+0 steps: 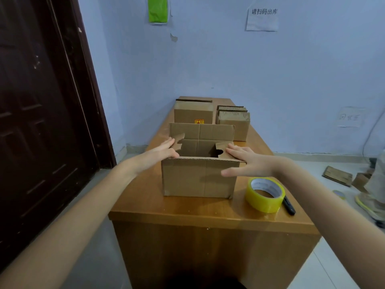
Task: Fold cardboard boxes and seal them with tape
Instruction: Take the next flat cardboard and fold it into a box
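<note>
- An open cardboard box (198,177) stands upright on a wooden bench (187,213), near its front edge, with both bare hands of a person laid on its top.
- The left hand (164,150) lies flat on the box's left side flap (177,140), fingers (169,142) straight and close together, pointing toward the wall; it presses rather than grips.
- The right hand (243,161) rests flat on the right side flap (221,151), fingers (233,152) stretched out and slightly spread, the thumb hanging over the box's near wall; nothing is clasped in it.
- Both side flaps have ragged, torn inner edges and tilt inward over the opening, leaving a dark gap between them.
- The far flap (202,132) of the box stands upright behind the hands.
- A roll of yellow tape (264,193) lies on its side on the bench just to the right of the box, apart from it.
- A black pen-like tool (289,205) lies just beside the roll, at the bench's right edge; what it is cannot be told.
- Further back on the bench stand two more cardboard boxes: a taller one (192,112) with a small red-and-yellow label, directly behind the open box, and a shorter one (234,124) to its right.
- A dark wooden door (41,101) fills the left side; the wall behind is pale blue, with a green sheet (157,9) and a paper notice (262,18) stuck to it.
- Flattened cardboard scraps (337,176) lie on the tiled floor at right.
</note>
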A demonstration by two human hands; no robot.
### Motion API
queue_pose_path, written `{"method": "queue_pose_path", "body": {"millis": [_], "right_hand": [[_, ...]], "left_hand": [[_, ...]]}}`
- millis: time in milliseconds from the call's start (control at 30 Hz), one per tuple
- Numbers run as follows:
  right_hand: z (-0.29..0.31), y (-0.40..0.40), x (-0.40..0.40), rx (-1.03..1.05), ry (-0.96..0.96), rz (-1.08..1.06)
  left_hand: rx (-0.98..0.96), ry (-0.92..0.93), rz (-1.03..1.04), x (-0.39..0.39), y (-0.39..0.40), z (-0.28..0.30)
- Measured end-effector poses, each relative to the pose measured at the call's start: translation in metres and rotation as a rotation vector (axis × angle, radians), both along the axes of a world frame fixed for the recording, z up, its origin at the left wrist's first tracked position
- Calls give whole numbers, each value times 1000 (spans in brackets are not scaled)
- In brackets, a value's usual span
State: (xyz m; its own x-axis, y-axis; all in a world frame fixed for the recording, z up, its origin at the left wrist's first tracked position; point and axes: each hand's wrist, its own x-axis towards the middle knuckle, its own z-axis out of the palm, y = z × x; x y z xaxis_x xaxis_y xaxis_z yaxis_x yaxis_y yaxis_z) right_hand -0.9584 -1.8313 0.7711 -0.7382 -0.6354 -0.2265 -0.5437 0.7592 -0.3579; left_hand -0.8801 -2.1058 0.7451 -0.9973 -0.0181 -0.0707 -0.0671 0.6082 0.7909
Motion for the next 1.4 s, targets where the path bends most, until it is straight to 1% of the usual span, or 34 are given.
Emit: {"method": "queue_pose_path", "body": {"millis": [67, 200, 267, 367, 433, 500, 600, 667, 767, 867, 933, 1033, 1300, 1400], "right_hand": [[-2, 0, -2, 26, 49, 41], [-6, 1, -6, 3, 62, 59], [-7, 0, -8, -37, 39, 30], [-8, 1, -7, -153, -26, -32], [-7, 3, -2, -235, -70, -71], [-7, 6, 0, -309, -121, -114], [-14, 7, -8, -396, -95, -87], [-21, 7, -15, -450, -35, -70], [-30, 6, -21, -585, 53, -106], [-40, 3, -24, -748, 97, -168], [-43, 3, -27, -806, 104, -203], [-38, 0, -28, -795, 87, -210], [-21, -7, -38, -716, -52, -109], [-21, -6, -41, -752, -110, -116]], "left_hand": [[-32, -22, -17, 2, 0, 3], [-114, -65, -66, 4, -4, 7], [-151, -83, -88, 2, -8, 8], [-169, -76, -115, 0, -14, 6], [-149, -56, -95, 0, -14, 3], [-82, -72, 4, -3, -17, -1], [31, -79, 103, -5, -26, -5], [41, -43, 117, -6, -30, -5], [24, 32, 101, -9, -26, -7], [24, 153, 109, -11, -20, -10], [43, 242, 119, -12, -17, -13], [91, 283, 128, -15, -14, -15], [145, 215, 156, -23, -16, -9], [204, 224, 179, -24, -17, -10]]}}
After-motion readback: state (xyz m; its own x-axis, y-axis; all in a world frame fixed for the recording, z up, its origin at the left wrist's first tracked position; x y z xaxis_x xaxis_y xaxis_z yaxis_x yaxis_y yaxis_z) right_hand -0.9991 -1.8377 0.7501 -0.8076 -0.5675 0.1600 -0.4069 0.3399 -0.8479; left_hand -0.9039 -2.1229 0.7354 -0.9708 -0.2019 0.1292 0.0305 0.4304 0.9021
